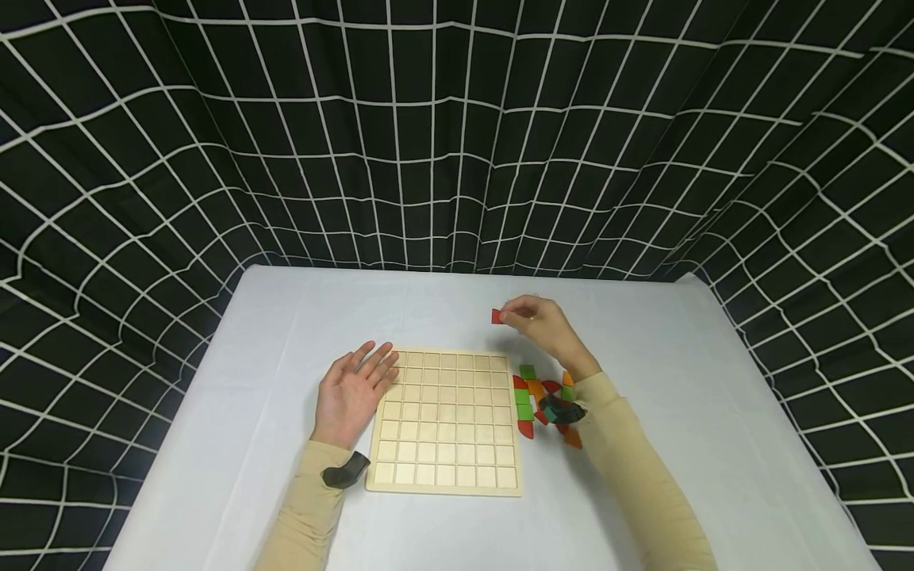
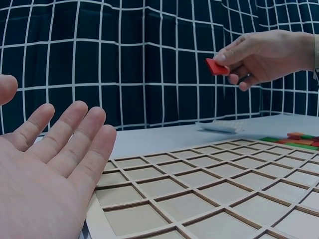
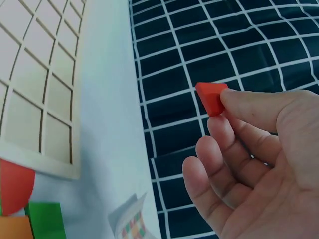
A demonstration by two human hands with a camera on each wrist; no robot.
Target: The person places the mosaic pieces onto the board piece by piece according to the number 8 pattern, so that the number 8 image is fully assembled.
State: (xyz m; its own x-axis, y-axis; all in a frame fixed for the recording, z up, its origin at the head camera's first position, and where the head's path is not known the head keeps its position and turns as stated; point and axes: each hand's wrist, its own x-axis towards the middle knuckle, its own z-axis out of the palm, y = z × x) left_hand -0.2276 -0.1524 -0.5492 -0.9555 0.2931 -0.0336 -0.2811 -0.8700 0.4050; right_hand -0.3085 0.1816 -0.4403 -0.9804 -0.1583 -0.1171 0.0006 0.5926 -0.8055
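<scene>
Covering the desk (image 1: 271, 317) is a pale, plain cloth, and the area is enclosed at the back and on both sides by a black curtain (image 1: 457, 143) printed with a white grid. A wooden grid board (image 1: 446, 420) is laid near the middle of the desk, towards its front edge; every visible cell is seen to be unfilled. The left hand (image 1: 353, 390) is rested flat on the desk at the board's left edge, its grip wide, with the fingers straight and overlapping the board's far left corner. A small red piece (image 1: 497, 316) is held off the desk, beyond the board's far right corner, pinched at the fingertips of the right hand (image 1: 543, 325). A cluster of coloured pieces (image 1: 546, 400), red, green and orange, is noted just beside the board's right edge, partly hidden under the right forearm. A small printed sheet (image 3: 130, 219) is seen lying on the desk in the right wrist view; its content cannot be read.
</scene>
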